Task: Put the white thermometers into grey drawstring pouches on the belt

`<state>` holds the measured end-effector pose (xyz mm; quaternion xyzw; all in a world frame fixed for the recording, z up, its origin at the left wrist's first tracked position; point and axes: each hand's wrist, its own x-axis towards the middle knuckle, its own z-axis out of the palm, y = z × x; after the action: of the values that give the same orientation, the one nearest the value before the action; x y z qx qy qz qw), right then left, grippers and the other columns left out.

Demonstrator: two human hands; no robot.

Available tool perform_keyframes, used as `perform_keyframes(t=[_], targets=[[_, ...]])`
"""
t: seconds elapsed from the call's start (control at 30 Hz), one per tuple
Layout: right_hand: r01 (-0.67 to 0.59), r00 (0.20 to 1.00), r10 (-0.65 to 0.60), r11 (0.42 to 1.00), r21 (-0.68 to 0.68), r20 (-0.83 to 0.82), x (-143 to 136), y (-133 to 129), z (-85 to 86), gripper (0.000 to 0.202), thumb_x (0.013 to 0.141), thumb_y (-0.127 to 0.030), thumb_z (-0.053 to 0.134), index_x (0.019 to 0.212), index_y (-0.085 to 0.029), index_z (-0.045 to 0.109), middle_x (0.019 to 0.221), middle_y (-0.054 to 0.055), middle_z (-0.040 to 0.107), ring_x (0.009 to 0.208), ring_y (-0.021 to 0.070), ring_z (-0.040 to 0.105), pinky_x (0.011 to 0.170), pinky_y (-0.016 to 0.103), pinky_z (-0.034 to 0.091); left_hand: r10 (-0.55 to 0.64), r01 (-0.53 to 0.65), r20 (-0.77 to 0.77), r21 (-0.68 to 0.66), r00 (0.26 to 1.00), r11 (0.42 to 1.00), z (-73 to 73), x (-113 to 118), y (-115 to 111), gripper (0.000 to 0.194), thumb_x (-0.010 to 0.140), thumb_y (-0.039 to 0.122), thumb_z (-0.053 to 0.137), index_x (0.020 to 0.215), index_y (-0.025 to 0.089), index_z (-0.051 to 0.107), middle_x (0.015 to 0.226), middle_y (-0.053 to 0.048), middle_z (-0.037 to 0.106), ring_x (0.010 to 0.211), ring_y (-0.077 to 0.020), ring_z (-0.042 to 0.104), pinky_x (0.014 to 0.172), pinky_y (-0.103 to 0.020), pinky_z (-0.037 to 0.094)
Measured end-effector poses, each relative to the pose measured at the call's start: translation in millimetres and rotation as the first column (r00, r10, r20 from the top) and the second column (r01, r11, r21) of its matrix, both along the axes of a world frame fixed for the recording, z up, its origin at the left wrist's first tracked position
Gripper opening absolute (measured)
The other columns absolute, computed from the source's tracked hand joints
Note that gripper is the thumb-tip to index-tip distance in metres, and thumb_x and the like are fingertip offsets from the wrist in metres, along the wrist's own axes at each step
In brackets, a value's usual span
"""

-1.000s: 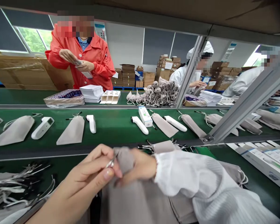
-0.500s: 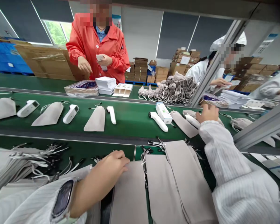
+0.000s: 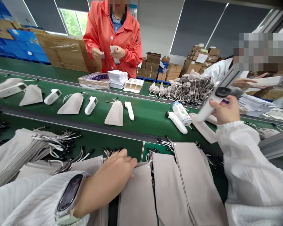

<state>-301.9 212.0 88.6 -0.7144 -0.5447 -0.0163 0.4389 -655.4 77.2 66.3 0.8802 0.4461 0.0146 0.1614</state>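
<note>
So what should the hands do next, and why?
Probably bring the white handheld thermometer down toward the grey drawstring pouch by the left hand: the right hand holds the thermometer up over the green belt, while the left hand is at that pouch's top end.

white thermometer (image 3: 205,110) midair, tilted, dark end up; grey pouch (image 3: 139,194) flat, top near far edge of the bench (image 3: 130,147).

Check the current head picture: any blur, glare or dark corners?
Head view: the white handheld device in the right hand looks smeared, probably by motion; head view: the window looks bright; head view: a pixelated patch hides detail at right; head view: upper right corner dark.
</note>
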Motion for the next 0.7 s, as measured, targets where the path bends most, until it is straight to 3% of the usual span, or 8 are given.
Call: perform_keyframes(t=[0.03,0.1,0.17,0.23,0.43,0.6,0.63,0.7], targets=[[-0.119,0.986,0.123,0.992,0.045,-0.111,-21,-10,8.9,0.043,0.078,-0.028,0.044,0.117,-0.025,0.025,0.107,0.013,0.051,0.088,0.0145,0.056,0.065,0.031,0.043,-0.005,0.005,0.039,-0.018,0.999,1.000,2.2,1,1,0.016,0.082,0.016,0.040,0.069,0.019,0.050,0.073,-0.001,0.053,0.078,-0.0188,0.046,0.065,-0.028,0.035],[-0.433,0.659,0.518,0.854,0.289,-0.545,-66,-33,20.8,0.047,0.073,-0.022,0.052,0.113,-0.031,0.029,0.110,0.005,0.047,0.085,0.0134,0.055,0.062,0.031,0.046,0.000,0.006,0.146,-0.041,0.989,0.999,5.7,3,3,0.017,0.085,0.020,0.037,0.074,0.021,0.050,0.080,0.000,0.053,0.082,-0.0170,0.046,0.067,-0.026,0.035],[-0.587,0.330,0.651,0.709,0.392,-0.684,-106,-56,24.4,0.047,0.068,-0.020,0.060,0.107,-0.032,0.036,0.098,0.001,0.049,0.083,0.0155,0.056,0.061,0.035,0.049,0.032,-0.014,0.237,-0.076,0.971,0.997,7.5,4,3,0.016,0.086,0.024,0.037,0.076,0.022,0.049,0.081,0.002,0.053,0.079,-0.0144,0.047,0.066,-0.024,0.035],[-0.681,0.180,0.654,0.622,0.387,-0.735,-133,-71,21.3,0.048,0.066,-0.021,0.063,0.105,-0.032,0.038,0.089,-0.001,0.050,0.080,0.0165,0.056,0.060,0.036,0.051,0.079,-0.046,0.300,-0.116,0.951,0.992,8.3,4,3,0.016,0.086,0.029,0.038,0.076,0.022,0.048,0.076,0.004,0.053,0.069,-0.0115,0.048,0.061,-0.021,0.035],[-0.817,0.119,0.614,0.507,0.275,-0.780,-152,-82,-2.8,0.047,0.068,-0.030,0.064,0.104,-0.032,0.034,0.084,-0.003,0.048,0.070,0.0115,0.054,0.056,0.027,0.050,0.076,-0.079,0.483,-0.015,0.872,0.997,12.3,3,3,0.015,0.085,0.029,0.041,0.076,0.020,0.049,0.075,0.002,0.049,0.068,-0.0103,0.047,0.061,-0.019,0.036],[-0.988,0.143,0.661,0.140,-0.066,-0.737,-176,-108,-21.2,0.039,0.080,-0.054,0.032,0.093,-0.020,0.047,0.076,0.000,0.047,0.062,0.0084,0.049,0.052,0.021,0.044,0.063,-0.182,0.553,0.164,0.831,0.969,11.2,2,7,0.016,0.083,0.027,0.043,0.072,0.019,0.052,0.082,-0.002,0.043,0.078,-0.0134,0.045,0.064,-0.021,0.039],[-0.984,0.179,0.689,0.121,-0.132,-0.703,-178,-110,-22.6,0.045,0.082,-0.055,0.024,0.089,-0.019,0.050,0.071,0.000,0.047,0.058,0.0082,0.047,0.050,0.021,0.042,0.063,-0.187,0.542,0.177,0.838,0.966,11.4,2,9,0.016,0.083,0.027,0.043,0.073,0.020,0.052,0.082,-0.002,0.043,0.079,-0.0139,0.045,0.065,-0.021,0.039],[-0.956,0.294,0.802,0.236,-0.177,-0.519,-172,-104,-21.5,0.049,0.084,-0.053,0.022,0.080,-0.018,0.056,0.066,0.001,0.050,0.056,0.0088,0.047,0.052,0.022,0.040,0.113,-0.208,0.497,0.140,0.860,0.968,14.5,-2,11,0.016,0.084,0.030,0.041,0.078,0.020,0.053,0.082,-0.002,0.046,0.077,-0.0138,0.046,0.065,-0.021,0.039]])
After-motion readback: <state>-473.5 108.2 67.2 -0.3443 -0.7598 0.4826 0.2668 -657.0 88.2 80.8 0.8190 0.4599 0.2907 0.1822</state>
